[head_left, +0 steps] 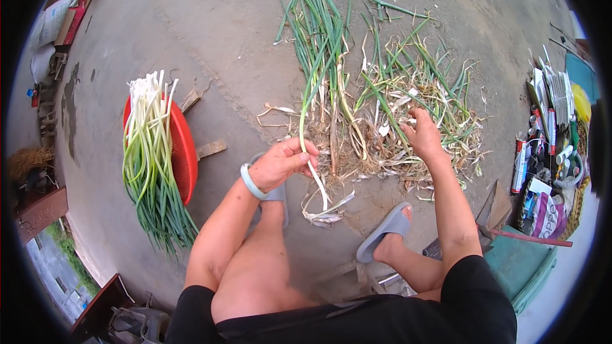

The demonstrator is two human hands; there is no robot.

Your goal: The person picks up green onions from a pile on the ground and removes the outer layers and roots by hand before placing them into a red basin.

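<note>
My left hand (285,164), with a pale bangle at the wrist, pinches a scallion (319,186) between thumb and fingers. Its white end points down toward my feet and its green leaves reach up over a bunch of untrimmed scallions (319,25) on the ground. Over a heap of pulled-off leaves, skins and roots (440,89), my right hand (424,139) hovers or rests with thumb and index finger apart, nothing visible between them. To the left, peeled scallions (153,146) with white stalks lie across a red plastic basket (183,156).
Wood pieces (210,149) lie beside the basket. A small heap of skins (324,218) is between my grey slippers (386,229). At right stand a green bin (519,267), bags and assorted containers (551,172). Sacks and boxes (54,22) line the far left.
</note>
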